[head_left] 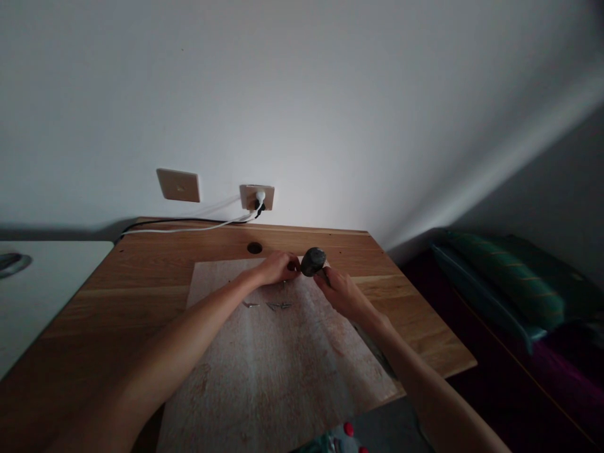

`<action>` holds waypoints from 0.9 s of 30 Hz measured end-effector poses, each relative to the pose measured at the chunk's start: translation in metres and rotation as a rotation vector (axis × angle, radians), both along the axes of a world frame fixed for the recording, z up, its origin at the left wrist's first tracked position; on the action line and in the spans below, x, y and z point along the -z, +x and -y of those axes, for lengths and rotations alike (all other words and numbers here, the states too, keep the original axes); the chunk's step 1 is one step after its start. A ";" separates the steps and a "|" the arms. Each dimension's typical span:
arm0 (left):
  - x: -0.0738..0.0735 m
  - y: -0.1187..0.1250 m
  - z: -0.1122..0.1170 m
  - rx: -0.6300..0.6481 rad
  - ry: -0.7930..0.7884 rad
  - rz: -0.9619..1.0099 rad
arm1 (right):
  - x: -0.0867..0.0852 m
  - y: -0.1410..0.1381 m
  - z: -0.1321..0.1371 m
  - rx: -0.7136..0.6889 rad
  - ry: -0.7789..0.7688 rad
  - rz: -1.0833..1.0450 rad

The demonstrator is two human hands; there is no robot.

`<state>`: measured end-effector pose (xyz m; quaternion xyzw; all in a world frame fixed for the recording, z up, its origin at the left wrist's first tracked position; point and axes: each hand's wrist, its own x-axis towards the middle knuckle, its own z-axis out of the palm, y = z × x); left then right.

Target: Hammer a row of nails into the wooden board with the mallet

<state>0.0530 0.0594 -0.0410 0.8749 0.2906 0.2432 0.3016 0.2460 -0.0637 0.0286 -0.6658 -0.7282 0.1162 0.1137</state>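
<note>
One dark-headed mallet (313, 262) hangs over the far right corner of a pale, worn-looking board (264, 377). Clock face centred on the mallet head, wall (306, 126) at twelve. Right hand (340, 289) at four, fingers wrapped firmly around the mallet close behind its head. Left hand (278, 267) at nine, just beside the head, fingers curled and nearly together, low over the board. Whether they pinch anything, I cannot tell; light is poor.

Slim metal pieces (272, 307), nails or screws by the look, lie loose on the board around half past seven.

Step in hand, my reading: left steadies a small piece for a tap, mallet poised. Next move, I judge, calls for a short, straight stroke, left fingertips kept out of its line; they sit very near the head.

Farther out: wooden table (419, 324) under the board, round hole (255, 248) just past nine. Socket (245, 197) at half past ten, cables (189, 230) trailing along the table's back edge. Wall plate (178, 185) near ten. White cabinet (51, 296) a shade under nine. Red knobs (348, 429) toward six, their object unclear. Green cushions (514, 277) at three, beyond the table.
</note>
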 end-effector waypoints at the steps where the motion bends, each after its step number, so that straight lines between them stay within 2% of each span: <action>1: 0.001 0.000 0.000 -0.002 0.001 0.000 | 0.000 0.000 0.000 0.003 -0.001 0.002; 19: -0.006 -0.001 0.002 0.011 -0.014 -0.021 | 0.011 0.007 0.002 0.010 0.032 -0.049; 21: -0.010 -0.002 0.003 0.008 0.002 -0.035 | 0.014 0.012 0.009 0.027 0.028 -0.061; 24: -0.024 -0.007 0.002 -0.030 0.079 -0.062 | 0.021 0.018 0.025 0.042 0.009 -0.082; 27: -0.042 -0.018 0.000 0.035 0.076 -0.128 | 0.030 0.022 0.037 0.062 -0.009 -0.095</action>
